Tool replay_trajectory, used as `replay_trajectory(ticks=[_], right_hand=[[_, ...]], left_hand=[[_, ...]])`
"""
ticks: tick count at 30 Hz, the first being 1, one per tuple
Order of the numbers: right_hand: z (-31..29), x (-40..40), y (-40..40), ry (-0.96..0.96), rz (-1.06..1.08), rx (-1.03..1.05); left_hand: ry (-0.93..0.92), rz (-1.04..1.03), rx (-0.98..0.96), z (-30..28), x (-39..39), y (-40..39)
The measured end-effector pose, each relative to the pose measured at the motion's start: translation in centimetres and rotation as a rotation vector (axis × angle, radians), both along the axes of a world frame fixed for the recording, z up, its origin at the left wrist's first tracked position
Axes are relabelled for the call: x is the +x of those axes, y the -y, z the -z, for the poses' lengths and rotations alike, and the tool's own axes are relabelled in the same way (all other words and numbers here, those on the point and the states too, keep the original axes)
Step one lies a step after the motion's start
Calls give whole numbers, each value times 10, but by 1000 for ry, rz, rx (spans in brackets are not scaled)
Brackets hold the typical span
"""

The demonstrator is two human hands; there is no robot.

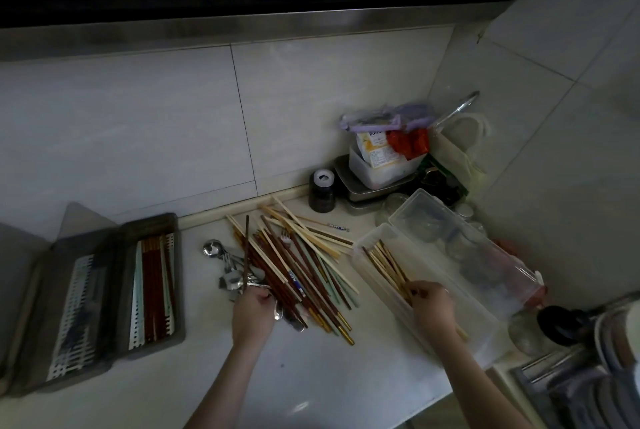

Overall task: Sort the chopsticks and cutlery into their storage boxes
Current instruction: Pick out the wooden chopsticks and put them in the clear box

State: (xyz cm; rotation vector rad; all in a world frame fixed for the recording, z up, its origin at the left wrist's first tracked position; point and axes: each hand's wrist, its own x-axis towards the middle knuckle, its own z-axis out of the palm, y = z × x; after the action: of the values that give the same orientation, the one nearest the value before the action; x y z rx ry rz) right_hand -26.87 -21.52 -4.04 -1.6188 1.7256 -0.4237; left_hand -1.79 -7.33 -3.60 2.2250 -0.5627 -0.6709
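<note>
Pinched in your left hand (252,312) is one dark chopstick (246,252), upright over the pile (298,266) mid-table. Your right hand (431,304) grips pale chopsticks (388,267) lying lengthwise in the clear box (377,290), right. Grey box (152,276) sits far left, nearer your left hand.

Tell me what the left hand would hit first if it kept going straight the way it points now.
The left hand points away from the person and holds a dark chopstick upright. Going straight on, it would probably meet the metal spoons at the left edge of the chopstick pile first, though depth is unclear.
</note>
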Motion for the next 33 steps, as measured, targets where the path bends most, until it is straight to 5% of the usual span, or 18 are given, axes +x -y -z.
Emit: replay_trajectory(ticks=[5, 8, 13, 26, 33], right_hand=[[-14, 22, -20, -79, -145, -303], [-18, 46, -35, -161, -385, -444], [-30, 86, -37, -222, -693, -209], [11, 140, 19, -542, -866, -16], [13, 132, 9, -407, -752, -5]], left_hand=[[174, 185, -19, 3, -5, 14], [335, 444, 194, -2, -12, 24], [378, 565, 444, 14, -8, 15], [335, 662, 521, 9, 9, 3], [338, 674, 546, 11, 6, 7]])
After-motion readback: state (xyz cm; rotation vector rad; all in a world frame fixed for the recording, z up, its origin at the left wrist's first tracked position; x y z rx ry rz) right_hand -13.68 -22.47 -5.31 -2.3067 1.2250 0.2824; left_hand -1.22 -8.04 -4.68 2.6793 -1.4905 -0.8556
